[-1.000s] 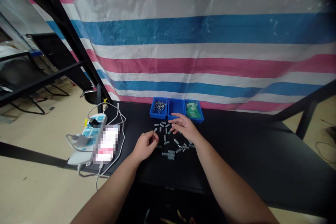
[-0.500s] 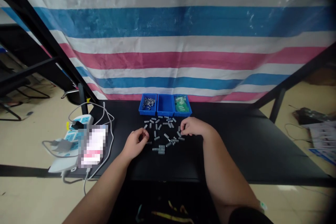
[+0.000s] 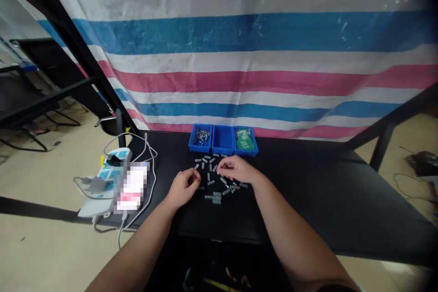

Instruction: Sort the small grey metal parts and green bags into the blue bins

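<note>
Several short grey metal cylinders [image 3: 211, 182] lie scattered on the black tabletop [image 3: 301, 205], and a few stand together near the front of the scatter. My left hand [image 3: 183, 187] rests at their left side with its fingers curled together; whether it holds a small part is hidden. My right hand [image 3: 236, 169] reaches over the middle of the scatter, its fingertips down among the cylinders. Behind them stand a blue bin of small screws [image 3: 190, 143], a bare blue bin [image 3: 222, 140] and a blue bin of green packets or boards [image 3: 255, 150].
A power strip [image 3: 109, 171] with tangled white cables [image 3: 153, 178] lies at the table's left, beside a pixelated object [image 3: 132, 187]. A striped tarp [image 3: 239, 32] hangs behind the table. A black metal frame [image 3: 75, 41] stands at the left.
My right hand has moved left, from the right of the scatter to its middle. My left hand stays about the same beside the cylinders. The view has shifted slightly.
</note>
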The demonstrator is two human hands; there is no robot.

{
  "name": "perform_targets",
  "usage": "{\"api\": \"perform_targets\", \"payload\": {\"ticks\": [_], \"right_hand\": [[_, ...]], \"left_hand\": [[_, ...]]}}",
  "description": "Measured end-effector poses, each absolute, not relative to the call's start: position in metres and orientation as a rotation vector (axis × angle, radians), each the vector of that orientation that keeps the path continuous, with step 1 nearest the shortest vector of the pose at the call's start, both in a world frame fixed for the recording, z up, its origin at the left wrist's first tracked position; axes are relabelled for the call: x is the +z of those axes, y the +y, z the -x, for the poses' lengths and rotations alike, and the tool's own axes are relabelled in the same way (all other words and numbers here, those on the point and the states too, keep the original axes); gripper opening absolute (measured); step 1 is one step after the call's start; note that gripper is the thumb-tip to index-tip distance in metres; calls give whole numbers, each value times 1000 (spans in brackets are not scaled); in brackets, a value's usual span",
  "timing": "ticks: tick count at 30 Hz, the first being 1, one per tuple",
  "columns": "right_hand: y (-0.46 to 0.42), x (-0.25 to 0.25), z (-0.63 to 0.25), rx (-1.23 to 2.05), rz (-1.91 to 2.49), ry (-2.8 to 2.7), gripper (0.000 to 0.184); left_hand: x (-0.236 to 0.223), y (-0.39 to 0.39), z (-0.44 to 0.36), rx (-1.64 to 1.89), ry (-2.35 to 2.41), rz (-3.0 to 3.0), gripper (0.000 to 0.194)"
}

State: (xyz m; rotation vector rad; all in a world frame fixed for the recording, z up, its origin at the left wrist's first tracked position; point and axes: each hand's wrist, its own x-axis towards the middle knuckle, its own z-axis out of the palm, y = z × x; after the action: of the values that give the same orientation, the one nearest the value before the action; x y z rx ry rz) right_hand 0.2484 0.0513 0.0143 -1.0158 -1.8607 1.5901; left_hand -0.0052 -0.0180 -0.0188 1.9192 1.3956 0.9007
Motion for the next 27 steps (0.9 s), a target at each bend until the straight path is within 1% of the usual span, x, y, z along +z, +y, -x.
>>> {"api": "perform_targets", "payload": {"ticks": [3, 6, 7, 9, 10, 11, 13, 17, 19, 22, 27], "right_hand": [[50, 6, -228, 1670, 1036, -1904, 27], [54, 1, -215, 1615, 905, -1720, 31], [56, 1, -212, 1574, 858, -1641, 38], [57, 2, -207, 1504, 812, -1539, 59], [57, 2, -206, 1489, 815, -1532, 66], [57, 3, -206, 1482, 829, -1550, 67], [55, 5, -209, 1452, 878, -1619, 58], [52, 14, -230, 1303, 1033, -1843, 23], [52, 21, -246, 1301, 1109, -1982, 13], [51, 30, -268, 1356, 1244, -2223, 10], [47, 36, -280, 1243, 1484, -2441, 21]], "left_hand": [[-19, -18, 5, 908, 1398, -1916, 12], [-19, -18, 5, 912, 1398, -1915, 13], [-19, -18, 5, 914, 1397, -1917, 13], [-19, -18, 5, 920, 1400, -1922, 13], [-19, -18, 5, 920, 1403, -1922, 13], [-19, -18, 5, 917, 1406, -1922, 13], [-19, -18, 5, 908, 1410, -1921, 13], [-19, -17, 6, 909, 1402, -1927, 11], [-20, -17, 6, 908, 1395, -1933, 11], [-20, -17, 6, 894, 1394, -1938, 14], [-19, -17, 5, 867, 1414, -1943, 16]]}}
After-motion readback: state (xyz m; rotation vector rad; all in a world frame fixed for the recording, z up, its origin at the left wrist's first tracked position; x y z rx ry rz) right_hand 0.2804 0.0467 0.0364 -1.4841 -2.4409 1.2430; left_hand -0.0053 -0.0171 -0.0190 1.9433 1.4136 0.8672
